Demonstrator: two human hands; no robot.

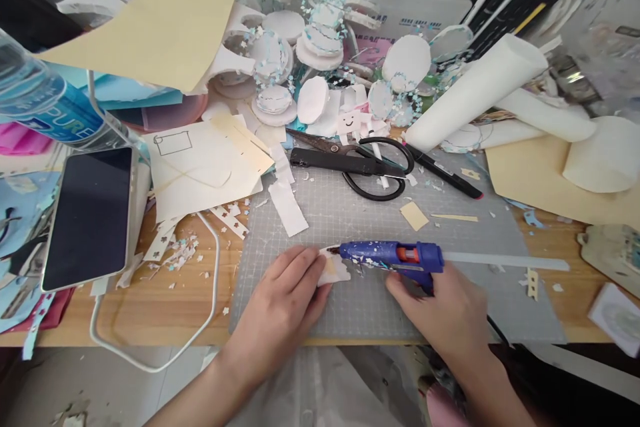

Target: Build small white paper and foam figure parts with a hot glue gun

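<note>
My right hand (pixel 447 307) grips the handle of a blue hot glue gun (pixel 373 252), with a long translucent glue stick (pixel 510 261) sticking out of its back. The gun's nozzle points left and reaches a small white paper piece (pixel 336 271). My left hand (pixel 287 290) is closed on that piece, its fingers pressed together over the left part and hiding it. Both hands are above the grey cutting mat (pixel 360 317). Behind them lie black-handled scissors (pixel 379 190), a black craft knife (pixel 335 161) and a black pen (pixel 445 172).
A phone (pixel 90 213) leans at left by a water bottle (pixel 55 107), its white cable (pixel 216 280) looping over the table edge. White discs (pixel 320 47) with blue star garlands crowd the back. White rolls (pixel 480 90) lie at back right. Paper scraps (pixel 414 216) dot the mat.
</note>
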